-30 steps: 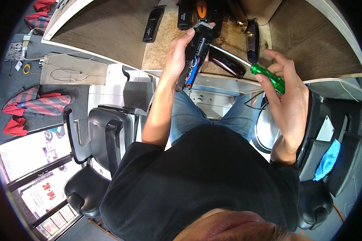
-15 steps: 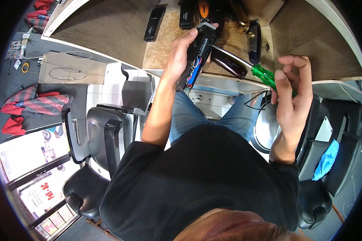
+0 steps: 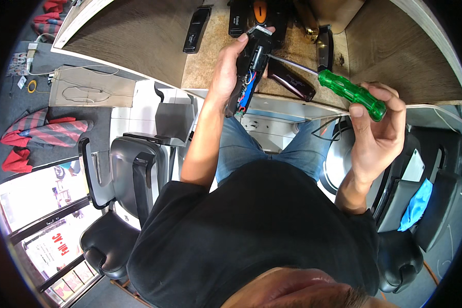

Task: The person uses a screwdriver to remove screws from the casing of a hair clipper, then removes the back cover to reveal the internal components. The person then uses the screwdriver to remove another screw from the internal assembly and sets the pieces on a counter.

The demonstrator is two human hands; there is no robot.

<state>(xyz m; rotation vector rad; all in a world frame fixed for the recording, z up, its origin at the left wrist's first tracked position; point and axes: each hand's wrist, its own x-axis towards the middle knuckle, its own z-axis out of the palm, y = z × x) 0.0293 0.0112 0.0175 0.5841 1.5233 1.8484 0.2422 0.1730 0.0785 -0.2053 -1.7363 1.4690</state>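
My left hand (image 3: 227, 69) grips a black hair clipper (image 3: 248, 56) with its housing open. Coloured wires, a blue battery and a dark motor show inside, and the metal blade is at its far end. In my right hand (image 3: 377, 136), the thumb and fingers close round the butt of a screwdriver (image 3: 344, 88) with a clear green handle. Its shaft slants left to the clipper, and the tip meets the clipper's side near the motor; whether it sits in a screw is too small to tell. A dark maroon trimmer (image 3: 291, 82) lies under the shaft.
On the brown shelf (image 3: 203, 74) lie a black clipper (image 3: 196, 31), another black one (image 3: 237, 20), a dark trimmer (image 3: 324, 49) and a gold-coloured clipper (image 3: 307, 23). Wooden side panels (image 3: 123, 41) flank it. Black chairs (image 3: 138, 174) stand at both sides; a thin black cable (image 3: 327, 137) hangs below.
My right hand has shifted its hold to the butt of the screwdriver and sits slightly farther right. The screwdriver's handle has swung up a little. My left hand and the clipper have barely moved.
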